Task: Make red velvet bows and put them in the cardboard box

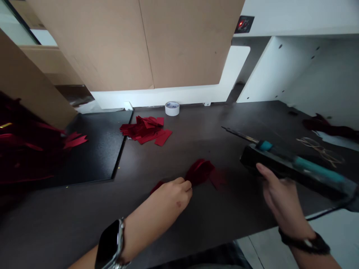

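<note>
My left hand (174,192), with a watch on its wrist, is closed on a dark red velvet ribbon piece (199,172) over the dark table. Part of the ribbon's right end is blurred. On the right, my right hand (276,190) has its thumb on a black holder (288,168). A soldering-type iron with a teal grip (319,168) lies along the top of that holder, its thin tip pointing to the upper left. A pile of flat red pieces (146,129) rests beyond my left hand.
A white tape roll (172,108) stands at the table's back edge. At left, red ribbons (28,149) lie on a black board (98,149). Glasses (319,149) and dark red fabric (331,127) are at far right. Cardboard (140,45) covers the back wall.
</note>
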Tool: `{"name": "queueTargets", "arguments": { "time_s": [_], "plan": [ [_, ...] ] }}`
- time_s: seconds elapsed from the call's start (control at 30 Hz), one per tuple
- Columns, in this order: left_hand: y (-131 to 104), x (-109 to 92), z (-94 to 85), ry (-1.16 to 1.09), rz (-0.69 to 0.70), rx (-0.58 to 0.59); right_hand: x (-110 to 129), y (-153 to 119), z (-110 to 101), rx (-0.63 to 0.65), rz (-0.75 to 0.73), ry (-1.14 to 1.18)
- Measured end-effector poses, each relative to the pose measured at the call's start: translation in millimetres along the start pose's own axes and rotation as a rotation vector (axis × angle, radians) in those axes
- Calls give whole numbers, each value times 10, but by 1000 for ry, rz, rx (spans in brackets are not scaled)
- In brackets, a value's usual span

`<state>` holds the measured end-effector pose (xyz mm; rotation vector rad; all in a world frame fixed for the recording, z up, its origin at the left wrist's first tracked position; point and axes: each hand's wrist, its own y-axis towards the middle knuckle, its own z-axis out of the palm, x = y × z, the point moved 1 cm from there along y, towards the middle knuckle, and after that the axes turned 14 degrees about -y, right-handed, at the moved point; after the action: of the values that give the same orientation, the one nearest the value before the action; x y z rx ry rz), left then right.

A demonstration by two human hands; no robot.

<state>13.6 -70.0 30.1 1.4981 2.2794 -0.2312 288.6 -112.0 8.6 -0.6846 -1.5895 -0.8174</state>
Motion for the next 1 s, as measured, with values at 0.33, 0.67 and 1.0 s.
{"name": "queueTargets", "arguments": {
  "time_s": [0.33,0.67,1.0],
  "plan": [
    [-19,-272,27,322,-26,45,-108,786,475,136,49,47],
    [-144,-101,46,-270,-184,-230,-331,873,597,117,-13,43],
    [-442,-63,-34,-1852,-858,-858,-319,876,575,116,-1,29]
  ]
}}
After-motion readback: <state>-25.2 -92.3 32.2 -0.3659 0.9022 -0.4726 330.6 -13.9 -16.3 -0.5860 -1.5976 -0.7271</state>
